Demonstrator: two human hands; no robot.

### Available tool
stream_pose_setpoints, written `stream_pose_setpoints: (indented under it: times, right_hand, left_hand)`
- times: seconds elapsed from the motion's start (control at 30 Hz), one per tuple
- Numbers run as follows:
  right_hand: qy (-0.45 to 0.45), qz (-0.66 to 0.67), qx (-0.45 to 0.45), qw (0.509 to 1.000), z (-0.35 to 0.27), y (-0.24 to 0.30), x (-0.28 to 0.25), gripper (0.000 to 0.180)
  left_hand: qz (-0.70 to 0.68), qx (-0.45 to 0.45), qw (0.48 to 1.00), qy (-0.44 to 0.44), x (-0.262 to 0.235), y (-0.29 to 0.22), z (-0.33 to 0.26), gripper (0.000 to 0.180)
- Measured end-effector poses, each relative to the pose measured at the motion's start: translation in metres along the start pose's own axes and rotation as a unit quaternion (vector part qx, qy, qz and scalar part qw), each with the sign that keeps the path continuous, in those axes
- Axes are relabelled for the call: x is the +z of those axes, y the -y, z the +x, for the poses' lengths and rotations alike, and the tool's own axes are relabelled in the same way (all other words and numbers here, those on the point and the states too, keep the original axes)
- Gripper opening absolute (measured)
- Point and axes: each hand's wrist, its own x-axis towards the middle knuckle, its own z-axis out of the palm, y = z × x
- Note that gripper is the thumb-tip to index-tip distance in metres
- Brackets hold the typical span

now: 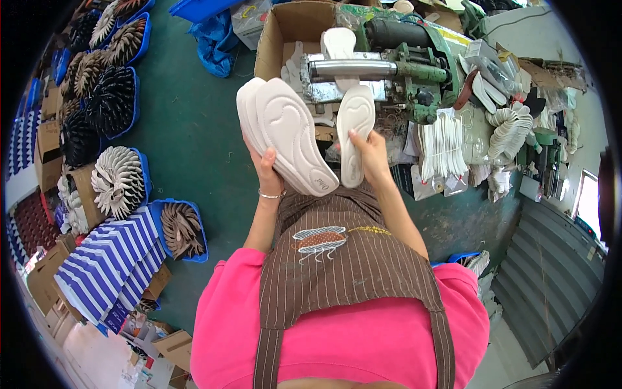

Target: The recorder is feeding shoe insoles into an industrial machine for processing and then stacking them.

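Note:
My left hand (264, 167) is closed round a stack of white shoe insoles (285, 129), fanned a little and tilted, the top one showing stitched curves. In my right hand (370, 154) a single white insole (355, 120) is pinched, thumb on its face, toe end pointing away from me. Just beyond it stands a green roller machine (414, 71) with a shiny metal roller (353, 69). Another white insole (338, 43) lies at the roller, its toe end on the far side. The fingers under the stack are mostly hidden.
An open cardboard box (272, 45) stands behind the machine's left end. A tied bundle of white insoles (442, 146) sits right of the machine, with more insoles (508, 129) beyond. Blue baskets of fanned insoles (120, 181) line the green floor (194, 129) at left.

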Motion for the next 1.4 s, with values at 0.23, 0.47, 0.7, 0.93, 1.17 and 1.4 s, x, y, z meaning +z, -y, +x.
stream_pose_setpoints:
  times: [0.23, 0.47, 0.7, 0.93, 1.17, 1.4]
  right_hand:
    - [0.1, -0.03, 0.0, 0.994, 0.003, 0.053, 0.043, 0.033]
    - [0.048, -0.164, -0.155, 0.973, -0.035, 0.048, 0.057, 0.037]
    - [-0.001, 0.054, -0.136, 0.989, -0.036, 0.026, 0.039, 0.019]
    - [-0.137, 0.039, -0.158, 0.977, -0.017, -0.034, -0.023, 0.018]
    - [-0.149, -0.106, -0.257, 0.949, 0.016, 0.026, 0.008, 0.018]
    - [-0.075, -0.056, -0.224, 0.97, 0.033, -0.008, -0.018, 0.02]
  left_hand:
    - [0.156, 0.086, 0.984, -0.028, 0.013, -0.001, 0.002, 0.1]
    - [0.156, 0.132, 0.977, -0.067, 0.022, 0.012, 0.0, 0.113]
    - [0.115, 0.111, 0.984, -0.079, 0.026, 0.01, -0.003, 0.096]
    - [0.018, 0.09, 0.99, -0.103, -0.006, 0.008, 0.012, 0.062]
    - [-0.065, -0.052, 0.987, -0.141, -0.019, -0.004, -0.008, 0.061]
    - [0.007, 0.082, 0.995, -0.065, -0.004, 0.005, -0.003, 0.085]
